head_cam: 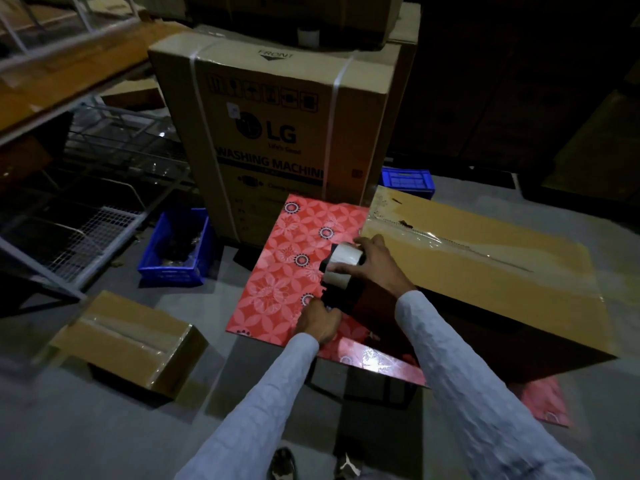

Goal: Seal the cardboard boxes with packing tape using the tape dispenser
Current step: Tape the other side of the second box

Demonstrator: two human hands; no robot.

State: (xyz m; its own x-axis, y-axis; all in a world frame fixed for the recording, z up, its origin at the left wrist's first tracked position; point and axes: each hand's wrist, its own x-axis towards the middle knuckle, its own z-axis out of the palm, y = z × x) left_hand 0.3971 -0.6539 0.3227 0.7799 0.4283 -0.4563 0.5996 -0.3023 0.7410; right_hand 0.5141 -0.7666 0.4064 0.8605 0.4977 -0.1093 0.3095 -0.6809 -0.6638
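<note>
The right hand [372,263] grips the tape roll [343,263] on the tape dispenser [349,289]; the left hand [320,322] pinches its lower end. The long box [485,265] (seam running 10 to 4 o'clock) lies at 3 o'clock, nearer the right hand.

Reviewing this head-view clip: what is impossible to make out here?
- Dispenser body: dark, largely covered by the right hand on the tape roll.
- Left hand fingertips: hidden behind the dispenser, so the grip is unclear.
- Blue crate contents: too dark.
- Top right background: unlit.
</note>
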